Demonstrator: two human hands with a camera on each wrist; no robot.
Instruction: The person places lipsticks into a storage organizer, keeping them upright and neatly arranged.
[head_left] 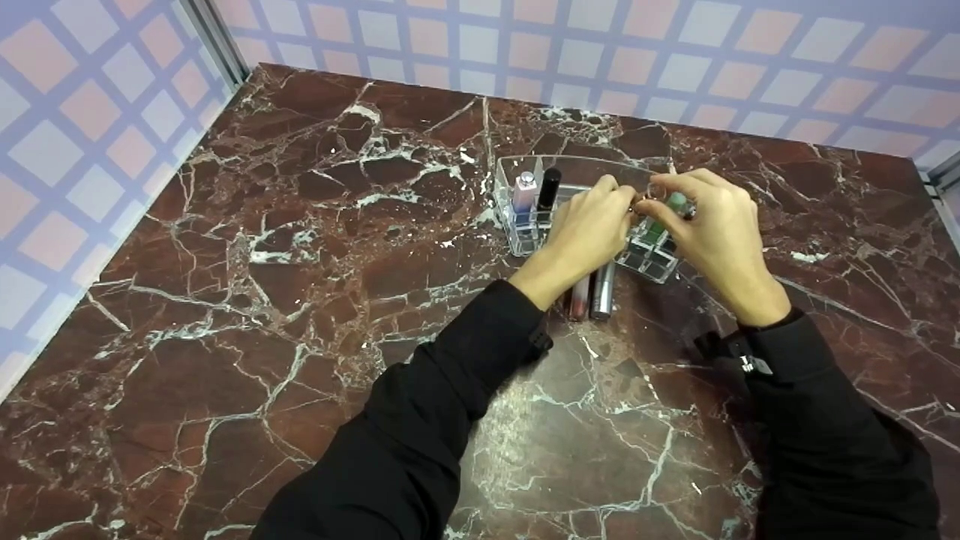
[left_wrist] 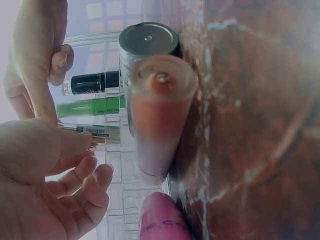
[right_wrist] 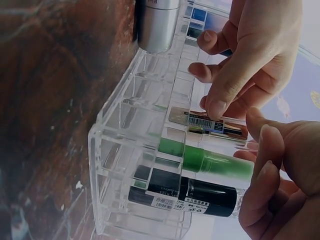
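Observation:
A clear acrylic cosmetics organizer (head_left: 652, 264) stands on the marbled table. My left hand (head_left: 596, 217) pinches a slim cosmetic tube (right_wrist: 200, 122) with a barcode label, which stands in one of its compartments. At the upper end of that tube, the fingertips of my right hand (head_left: 716, 217) pinch it, close to the left fingers. Beside it in the organizer are a green tube (right_wrist: 215, 162) and a black tube (right_wrist: 205, 195) with a white label. Toward the left end stand a pink-and-blue tube (head_left: 523, 196) and a black-capped one (head_left: 550, 189).
In front of the organizer, on the table (head_left: 300, 337), lie a silver tube (head_left: 603, 292), an orange-tinted clear tube (left_wrist: 162, 120) and a pink tube (left_wrist: 162, 220). Checkered panels (head_left: 480, 45) border the table at the back and left.

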